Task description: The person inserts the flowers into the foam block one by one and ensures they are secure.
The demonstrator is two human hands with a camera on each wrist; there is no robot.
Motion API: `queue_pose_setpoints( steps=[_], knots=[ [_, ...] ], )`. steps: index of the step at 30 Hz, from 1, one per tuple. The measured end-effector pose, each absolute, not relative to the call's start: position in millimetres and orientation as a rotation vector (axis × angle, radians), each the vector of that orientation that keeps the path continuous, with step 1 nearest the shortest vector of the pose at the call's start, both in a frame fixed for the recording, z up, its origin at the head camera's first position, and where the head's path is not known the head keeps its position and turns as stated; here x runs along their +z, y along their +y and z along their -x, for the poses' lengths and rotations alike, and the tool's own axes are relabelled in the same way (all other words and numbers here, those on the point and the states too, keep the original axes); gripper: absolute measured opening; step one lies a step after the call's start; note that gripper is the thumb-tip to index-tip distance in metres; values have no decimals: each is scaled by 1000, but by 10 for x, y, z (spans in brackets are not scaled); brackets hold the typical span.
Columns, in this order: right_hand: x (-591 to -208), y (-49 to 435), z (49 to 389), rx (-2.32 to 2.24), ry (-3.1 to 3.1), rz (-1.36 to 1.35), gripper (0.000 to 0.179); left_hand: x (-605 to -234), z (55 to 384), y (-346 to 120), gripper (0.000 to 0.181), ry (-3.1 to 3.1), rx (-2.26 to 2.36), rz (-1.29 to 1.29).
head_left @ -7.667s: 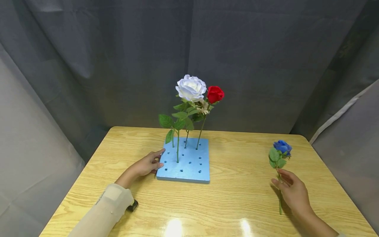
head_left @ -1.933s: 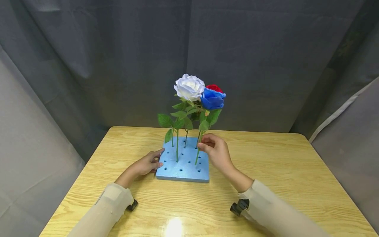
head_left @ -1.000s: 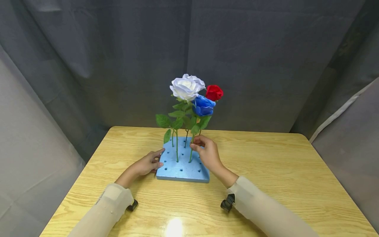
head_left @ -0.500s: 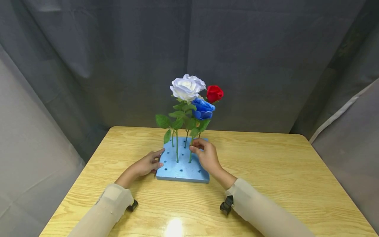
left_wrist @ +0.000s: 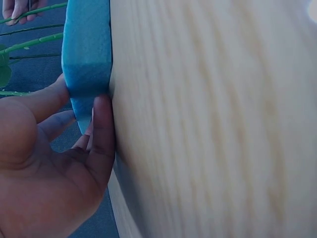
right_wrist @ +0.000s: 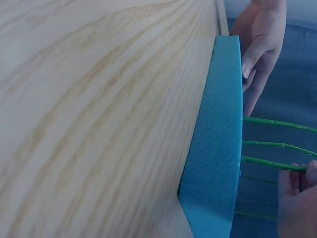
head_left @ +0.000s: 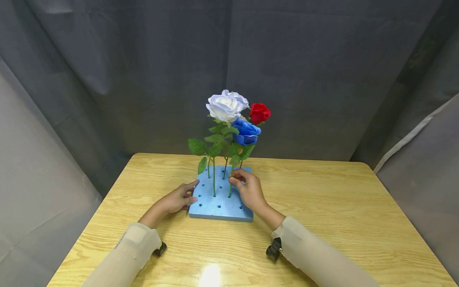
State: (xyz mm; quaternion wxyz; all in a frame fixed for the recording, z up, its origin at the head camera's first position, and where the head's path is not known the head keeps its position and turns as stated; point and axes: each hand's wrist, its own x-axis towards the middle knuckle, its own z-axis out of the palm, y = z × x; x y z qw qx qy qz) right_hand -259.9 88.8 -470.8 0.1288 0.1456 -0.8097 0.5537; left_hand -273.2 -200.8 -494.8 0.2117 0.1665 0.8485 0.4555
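Observation:
My left hand (head_left: 175,199) grips the left edge of a light blue foam board (head_left: 222,211) with several holes. In the left wrist view, thumb and fingers lie round the board's corner (left_wrist: 86,74). My right hand (head_left: 251,191) pinches the green stem of an artificial blue rose (head_left: 245,132). Its lower end meets the board at a hole right of the middle, and the stem is nearly upright. Two white roses (head_left: 224,107) overlap to its left, and a red rose (head_left: 259,113) rises behind it. The right wrist view shows the pinched stem (right_wrist: 267,162) beside other stems.
The board lies on a wood-grain table (head_left: 322,207). A dark grey curtain (head_left: 305,71) hangs behind the table's far edge, with lighter cloth (head_left: 32,179) at the left side. Black wrist devices (head_left: 274,249) sit at both cuffs.
My right hand has brought the blue rose from the table's right side to the board, then shifted it left and slightly down into a hole. My left hand has stayed at the board's edge.

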Motion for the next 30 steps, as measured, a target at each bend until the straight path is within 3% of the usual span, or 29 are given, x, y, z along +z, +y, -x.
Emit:
queue_pose_setpoints(
  steps=[30],
  knots=[
    [-4806, 822, 2597, 1566, -2350, -468, 14, -4896, 2721, -2015, 70, 2358, 1250, -442]
  ],
)
